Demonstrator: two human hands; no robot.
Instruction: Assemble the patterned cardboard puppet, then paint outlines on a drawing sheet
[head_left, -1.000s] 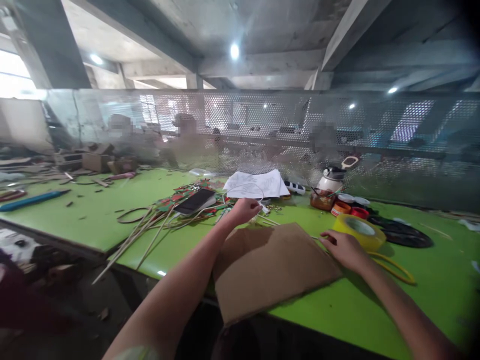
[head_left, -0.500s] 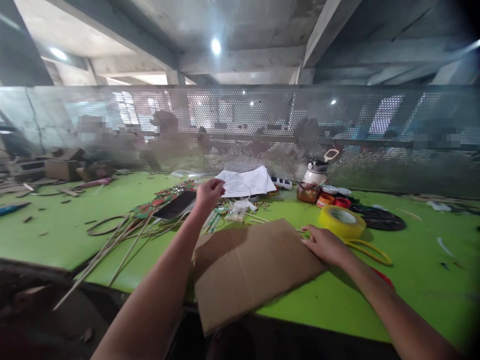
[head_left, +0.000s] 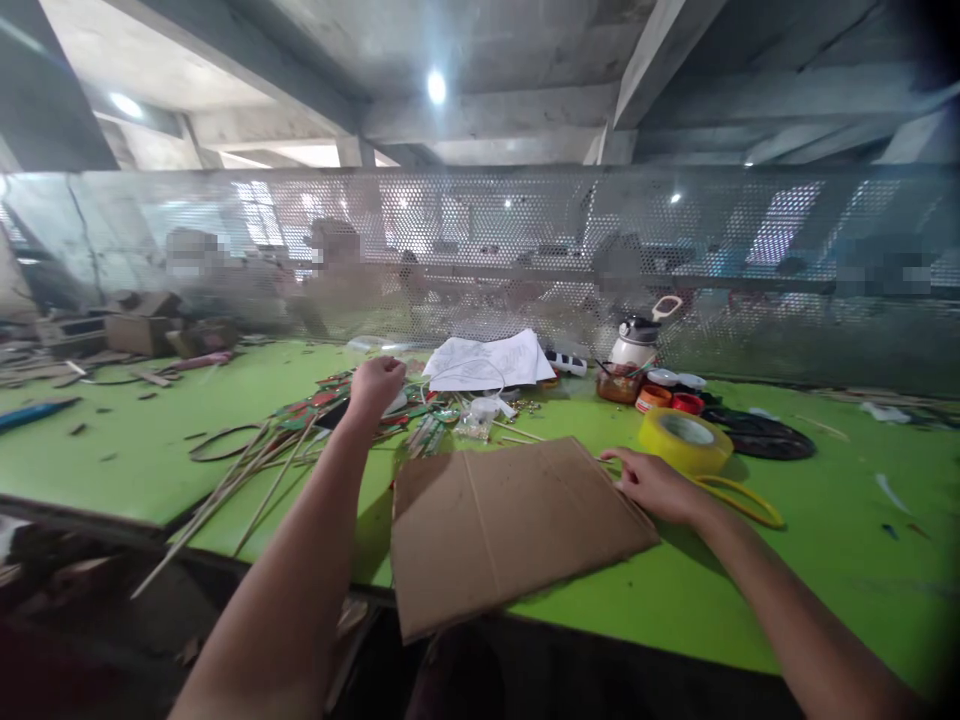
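At the near edge of a glossy green tabletop (head_left: 697, 610): one cardboard sheet (head_left: 517, 530), brown, matte, four-sided, creased by a straight line through its left part, near-left corner jutting past the edge. Right hand (head_left: 652, 485): fingers bent, at the sheet's right edge; whether they grasp anything cannot be told. Left hand (head_left: 380, 385): beyond the sheet's far-left corner, fingers curled inward; contents, if any, hidden. Left: pale rods (head_left: 206, 515), slim, straight, loosely fanned. Beyond: white papers (head_left: 487, 360), thin, line-marked, overlapping. Right: one tape roll (head_left: 686, 459), yellow, thick ring; beside it, one yellow loop (head_left: 750, 500), slender. Backdrop: perforated screen (head_left: 487, 225), closely holed.
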